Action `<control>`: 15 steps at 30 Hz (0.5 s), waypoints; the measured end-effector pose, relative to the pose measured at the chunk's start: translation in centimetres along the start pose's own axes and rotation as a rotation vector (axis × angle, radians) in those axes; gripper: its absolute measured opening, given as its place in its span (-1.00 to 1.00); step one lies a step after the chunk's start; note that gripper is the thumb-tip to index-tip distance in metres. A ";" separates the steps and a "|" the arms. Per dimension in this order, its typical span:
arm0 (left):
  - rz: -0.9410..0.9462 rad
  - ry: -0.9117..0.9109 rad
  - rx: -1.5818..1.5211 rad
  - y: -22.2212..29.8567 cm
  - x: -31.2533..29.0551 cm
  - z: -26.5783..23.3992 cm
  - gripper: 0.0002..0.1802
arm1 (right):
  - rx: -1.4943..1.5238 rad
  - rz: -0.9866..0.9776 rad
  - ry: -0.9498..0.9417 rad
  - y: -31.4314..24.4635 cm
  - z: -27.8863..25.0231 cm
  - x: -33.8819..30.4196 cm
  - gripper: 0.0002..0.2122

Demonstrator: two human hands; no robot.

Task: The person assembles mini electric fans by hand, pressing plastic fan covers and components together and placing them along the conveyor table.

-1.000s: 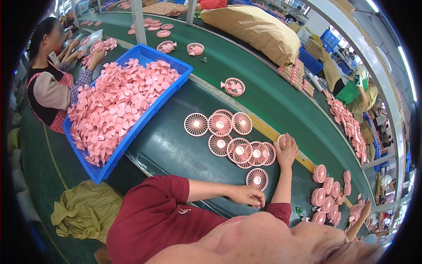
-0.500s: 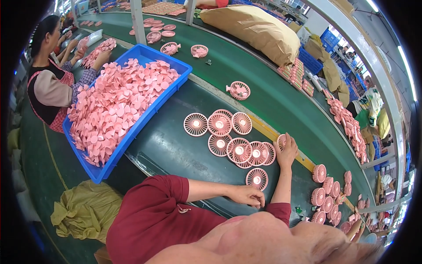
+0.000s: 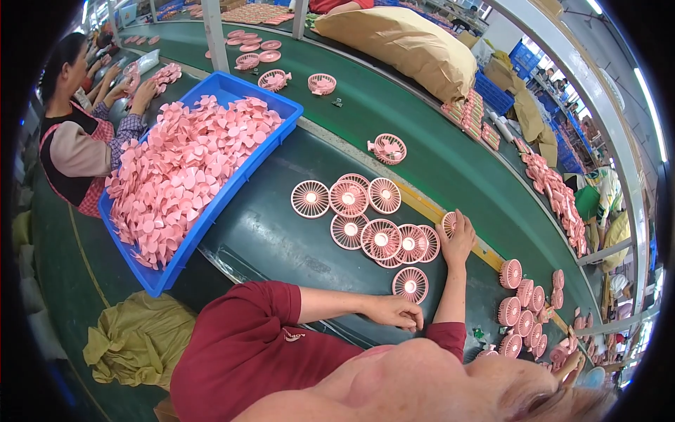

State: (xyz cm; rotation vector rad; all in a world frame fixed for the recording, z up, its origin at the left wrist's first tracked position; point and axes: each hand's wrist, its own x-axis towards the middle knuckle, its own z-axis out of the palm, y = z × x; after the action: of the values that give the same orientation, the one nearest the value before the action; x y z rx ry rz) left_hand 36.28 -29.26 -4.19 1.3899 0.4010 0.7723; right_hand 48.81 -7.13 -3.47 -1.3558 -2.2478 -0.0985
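Note:
My right hand (image 3: 458, 243) curls round a pink fan grille (image 3: 448, 224) by the yellow strip along the belt's edge. The fingers cover part of that grille. My left hand (image 3: 395, 311) hangs low over the dark work surface, fingers loosely bent and slightly apart, with nothing visible in it. Just above it lies a single round pink grille (image 3: 410, 285). Further left, several spoked grilles overlap in a loose cluster (image 3: 380, 239). To the right of my right hand, pink fan housings (image 3: 510, 311) are grouped, some stacked on their sides.
A blue bin (image 3: 235, 179) heaped with pink fan blades (image 3: 186, 179) stands at left, a co-worker (image 3: 77, 133) beyond it. The green conveyor belt (image 3: 436, 165) carries a pink housing (image 3: 387, 149). A large brown sack (image 3: 401, 49) lies behind. Crumpled olive cloth (image 3: 140, 341) sits lower left.
The pink housings on the green belt have shifted slightly right. The co-worker's hands have moved back over a smaller-looking pink pile. My hands stay almost still.

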 end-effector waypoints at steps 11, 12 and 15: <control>-0.037 0.008 0.101 0.7 -0.1 0.2 -0.76 | 0.006 -0.001 0.017 -0.1 -0.2 -0.2 -0.36; -0.041 0.015 0.097 1.0 -0.1 0.2 -0.76 | 0.017 -0.006 0.024 -0.2 -0.1 0.0 -0.36; -0.041 0.006 0.104 1.0 0.2 0.0 -0.77 | 0.014 -0.007 0.039 0.4 0.3 0.2 -0.37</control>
State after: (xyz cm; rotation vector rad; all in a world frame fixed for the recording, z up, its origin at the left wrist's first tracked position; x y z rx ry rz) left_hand 36.11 -29.14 -3.16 1.4720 0.4787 0.7309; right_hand 48.95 -6.64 -3.69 -1.3281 -2.2172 -0.1098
